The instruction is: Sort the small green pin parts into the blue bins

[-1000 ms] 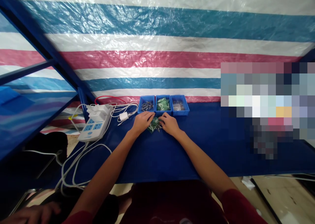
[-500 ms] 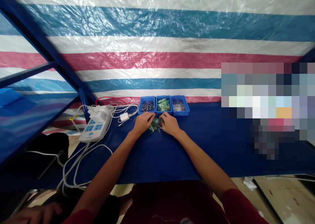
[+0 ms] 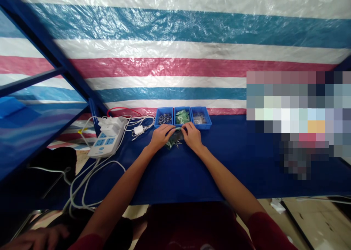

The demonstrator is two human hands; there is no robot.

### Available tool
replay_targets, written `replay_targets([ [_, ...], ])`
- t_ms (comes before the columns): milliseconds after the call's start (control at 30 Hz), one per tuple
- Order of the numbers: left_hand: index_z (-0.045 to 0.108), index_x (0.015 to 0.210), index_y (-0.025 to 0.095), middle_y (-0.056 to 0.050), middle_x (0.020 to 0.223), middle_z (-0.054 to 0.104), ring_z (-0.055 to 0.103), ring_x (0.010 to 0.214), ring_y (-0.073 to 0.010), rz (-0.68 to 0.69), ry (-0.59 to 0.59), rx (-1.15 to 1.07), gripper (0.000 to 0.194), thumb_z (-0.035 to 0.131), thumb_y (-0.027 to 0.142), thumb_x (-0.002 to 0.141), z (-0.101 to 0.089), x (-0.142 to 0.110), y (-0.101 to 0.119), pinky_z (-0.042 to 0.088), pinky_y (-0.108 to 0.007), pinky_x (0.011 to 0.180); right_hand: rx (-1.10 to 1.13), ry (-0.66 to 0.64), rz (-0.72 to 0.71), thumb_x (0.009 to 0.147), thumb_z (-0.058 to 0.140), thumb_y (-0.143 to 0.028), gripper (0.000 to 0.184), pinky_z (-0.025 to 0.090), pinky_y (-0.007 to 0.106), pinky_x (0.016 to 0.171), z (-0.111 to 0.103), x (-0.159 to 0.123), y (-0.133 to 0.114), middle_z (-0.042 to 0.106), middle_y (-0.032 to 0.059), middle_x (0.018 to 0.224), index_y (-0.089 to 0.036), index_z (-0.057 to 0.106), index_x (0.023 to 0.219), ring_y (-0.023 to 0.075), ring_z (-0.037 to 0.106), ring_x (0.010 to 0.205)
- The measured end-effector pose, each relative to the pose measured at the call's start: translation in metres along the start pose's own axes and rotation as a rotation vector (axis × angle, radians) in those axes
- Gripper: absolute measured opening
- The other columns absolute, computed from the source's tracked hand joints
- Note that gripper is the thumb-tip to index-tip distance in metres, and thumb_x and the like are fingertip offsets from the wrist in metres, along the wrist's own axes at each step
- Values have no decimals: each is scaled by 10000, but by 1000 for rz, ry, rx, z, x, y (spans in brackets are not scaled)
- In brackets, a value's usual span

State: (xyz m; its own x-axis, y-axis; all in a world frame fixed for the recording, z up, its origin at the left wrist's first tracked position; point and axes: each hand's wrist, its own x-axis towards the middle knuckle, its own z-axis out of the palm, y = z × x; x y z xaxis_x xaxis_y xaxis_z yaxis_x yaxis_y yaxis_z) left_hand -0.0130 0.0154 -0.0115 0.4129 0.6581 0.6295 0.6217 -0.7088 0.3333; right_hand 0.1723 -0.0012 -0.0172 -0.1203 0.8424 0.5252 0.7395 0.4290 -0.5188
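Observation:
My left hand [image 3: 161, 135] and my right hand [image 3: 192, 135] face each other just in front of the blue bins. Their fingertips pinch the two sides of a small clear plastic bag [image 3: 178, 127], whose details are too small to make out. Under it, on the blue table, lies a pile of green pieces and thin metal parts [image 3: 172, 144], partly covered by my hands. Close beyond my fingers stand a bin of metal screw-like parts [image 3: 164, 118], a bin of green packets [image 3: 182, 116] and a bin of clear small pieces [image 3: 199, 118].
A white power strip [image 3: 105, 144] with plugs stands to the left, its white cables [image 3: 87, 184] looping over the table edge. A white charger [image 3: 138, 130] lies beside the bins. At lower left, another person's hand [image 3: 41, 237] shows. A striped plastic sheet [image 3: 175, 67] hangs behind.
Both hands have moved slightly up toward the bins, away from the pile. The plastic edge between my fingertips now shows stretched between them.

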Motion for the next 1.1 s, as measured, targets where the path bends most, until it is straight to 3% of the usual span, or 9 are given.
replay_targets([
  [100,671,1033,169,-97,992,714,655,928,-213,-25,-21,-74,323,516,427,916,0,0,3,500,-342,877,128,67,9,940,422,-262,201,456,269,747,-1,0,1,646,67,905,-188,605,901,180,604,798],
  [300,677,896,169,-52,856,719,658,751,-175,-201,52,-274,272,590,425,867,4,1,12,518,-299,769,316,96,-7,935,433,-324,222,495,280,749,-1,-3,-3,661,62,861,-188,607,909,171,621,765],
  [433,652,870,159,-38,812,701,640,702,-160,-339,95,-510,289,632,444,823,6,4,18,517,-274,688,337,109,-52,916,417,-247,239,516,287,743,-5,-5,-5,665,76,967,-192,606,1053,171,629,809],
  [567,551,1014,183,45,611,601,540,509,-95,-470,151,-754,369,692,428,776,7,6,23,450,-204,528,314,69,-181,884,374,-140,362,513,301,827,-6,-5,-3,624,95,1107,-205,603,1158,184,608,987],
  [633,512,1038,200,77,556,546,485,448,-76,-500,165,-816,406,708,426,764,8,6,24,414,-185,481,276,50,-182,878,398,-138,370,506,309,857,-5,-4,-2,602,100,1141,-211,612,1170,190,598,1015],
  [767,594,903,171,41,578,541,483,463,-85,-473,141,-762,318,607,482,837,5,7,25,421,-209,488,220,66,-107,898,440,-189,266,498,314,857,-2,-3,1,598,94,1096,-216,666,1035,187,605,947],
  [867,673,885,150,-37,740,620,574,627,-133,-354,96,-638,419,487,525,895,1,8,23,486,-264,611,244,114,-97,930,434,-251,238,487,311,867,-2,-2,2,623,95,1033,-202,667,941,195,604,964],
  [1000,692,803,158,-86,917,658,617,838,-194,-235,105,-457,364,603,510,827,-1,10,19,507,-322,769,289,101,-71,928,455,-290,224,500,303,807,-3,-2,2,663,78,878,-190,655,919,189,625,835],
  [1100,656,857,157,-50,781,671,629,695,-170,-308,89,-523,321,622,475,825,2,8,18,519,-316,710,319,116,-18,920,460,-314,231,512,301,770,-3,-2,-1,671,76,893,-193,648,975,186,627,808],
])
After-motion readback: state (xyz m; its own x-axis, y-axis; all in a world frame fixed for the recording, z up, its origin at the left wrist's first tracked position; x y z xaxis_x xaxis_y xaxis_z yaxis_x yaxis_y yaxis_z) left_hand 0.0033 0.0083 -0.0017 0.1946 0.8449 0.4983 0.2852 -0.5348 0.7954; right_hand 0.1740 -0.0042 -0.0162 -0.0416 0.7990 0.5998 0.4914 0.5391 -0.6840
